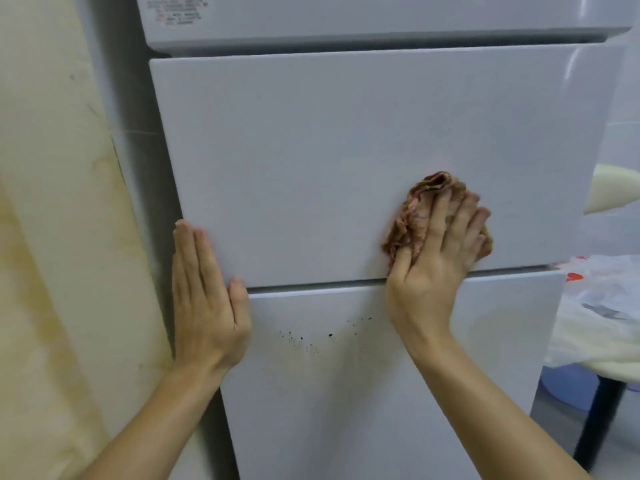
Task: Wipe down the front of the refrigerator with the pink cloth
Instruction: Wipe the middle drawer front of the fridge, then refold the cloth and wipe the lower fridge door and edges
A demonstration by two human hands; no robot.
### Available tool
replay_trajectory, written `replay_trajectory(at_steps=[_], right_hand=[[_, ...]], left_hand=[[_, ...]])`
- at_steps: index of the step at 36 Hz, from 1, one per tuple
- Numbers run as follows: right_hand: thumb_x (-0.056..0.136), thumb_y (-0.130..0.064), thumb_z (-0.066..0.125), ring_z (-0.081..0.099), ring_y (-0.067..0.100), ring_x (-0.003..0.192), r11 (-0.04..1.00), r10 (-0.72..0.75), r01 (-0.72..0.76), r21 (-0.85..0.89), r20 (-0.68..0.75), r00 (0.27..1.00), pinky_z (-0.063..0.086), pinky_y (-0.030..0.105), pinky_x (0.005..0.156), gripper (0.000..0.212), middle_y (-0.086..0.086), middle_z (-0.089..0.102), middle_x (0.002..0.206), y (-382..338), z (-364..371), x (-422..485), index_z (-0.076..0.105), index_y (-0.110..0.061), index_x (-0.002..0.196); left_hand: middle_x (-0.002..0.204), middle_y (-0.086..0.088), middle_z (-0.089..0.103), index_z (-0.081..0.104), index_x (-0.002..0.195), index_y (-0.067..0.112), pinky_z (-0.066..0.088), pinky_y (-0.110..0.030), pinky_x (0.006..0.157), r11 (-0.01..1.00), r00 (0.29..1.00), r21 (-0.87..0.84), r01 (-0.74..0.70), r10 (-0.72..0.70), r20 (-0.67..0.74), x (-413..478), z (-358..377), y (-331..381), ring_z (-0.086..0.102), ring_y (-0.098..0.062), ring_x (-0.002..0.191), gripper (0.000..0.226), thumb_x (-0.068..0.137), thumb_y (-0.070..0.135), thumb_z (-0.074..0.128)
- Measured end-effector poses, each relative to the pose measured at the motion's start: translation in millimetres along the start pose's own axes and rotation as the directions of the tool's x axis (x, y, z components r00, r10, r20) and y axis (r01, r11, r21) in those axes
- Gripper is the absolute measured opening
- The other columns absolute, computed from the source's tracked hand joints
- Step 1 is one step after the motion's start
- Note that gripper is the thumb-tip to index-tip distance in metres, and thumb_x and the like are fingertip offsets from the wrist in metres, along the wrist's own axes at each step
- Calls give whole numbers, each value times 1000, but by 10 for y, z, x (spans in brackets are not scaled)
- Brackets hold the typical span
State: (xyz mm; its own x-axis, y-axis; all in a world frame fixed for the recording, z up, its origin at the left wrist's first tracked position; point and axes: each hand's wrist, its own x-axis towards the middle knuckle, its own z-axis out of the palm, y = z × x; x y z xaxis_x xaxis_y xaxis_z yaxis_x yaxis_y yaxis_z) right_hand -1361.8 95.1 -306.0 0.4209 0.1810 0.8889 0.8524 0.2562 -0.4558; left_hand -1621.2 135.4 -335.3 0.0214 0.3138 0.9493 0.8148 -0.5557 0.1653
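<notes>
White refrigerator [346, 140] panels fill most of the view, stacked as a top section, a middle door and a lower door, with narrow gaps between them. The left hand [204, 296] lies flat and open against the left edge of the fridge, fingers together and pointing up, spanning the gap between the middle and lower doors. It holds nothing. The right hand [436, 258] presses a crumpled pink cloth [415, 209] against the lower right part of the middle door, fingers spread over the cloth, thumb tucked into its folds. The cloth bunches out above and to the left of the fingers, looking pink mixed with brown.

Between and below the two hands, a scatter of small dark specks [308, 337] marks the upper part of the lower door. Left of the left hand stands a cream wall [52, 202] with yellowish stains. Right of the right hand, past the fridge edge, sits a white plastic bag [602, 289] with red print, and below it a dark table leg [595, 420] and a blue tub [575, 389]. Above the hands, a blurred label [176, 10] is stuck to the top section.
</notes>
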Motion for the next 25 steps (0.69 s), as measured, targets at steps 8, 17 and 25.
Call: replay_trajectory(at_steps=[8,17,25], right_hand=[[115,-20,35,19,36,159,983,-77,71,171,28,997,12,52,131,46,19,30,168,-141,-137,-168,39,-2,157],[109,-9,44,25,40,157,941,-199,149,304,139,970,15,51,130,46,24,34,163,-703,166,-1283,41,4,153],[112,-43,36,-6,21,162,904,-398,428,-8,351,847,-9,42,130,58,1,-9,175,-599,712,-2307,19,-29,166]], left_hand=[[173,-23,5,10,166,3,-3,-53,131,972,999,231,-35,37,-5,-66,-406,-667,2,-37,162,68,108,32,31],[172,-28,9,14,164,-1,3,-57,131,980,1000,199,18,-16,-11,-201,-322,-994,5,-44,160,67,106,19,39],[173,-22,14,21,165,5,6,-59,130,987,990,94,128,-121,-76,-784,-107,-824,8,-39,162,66,106,21,45]])
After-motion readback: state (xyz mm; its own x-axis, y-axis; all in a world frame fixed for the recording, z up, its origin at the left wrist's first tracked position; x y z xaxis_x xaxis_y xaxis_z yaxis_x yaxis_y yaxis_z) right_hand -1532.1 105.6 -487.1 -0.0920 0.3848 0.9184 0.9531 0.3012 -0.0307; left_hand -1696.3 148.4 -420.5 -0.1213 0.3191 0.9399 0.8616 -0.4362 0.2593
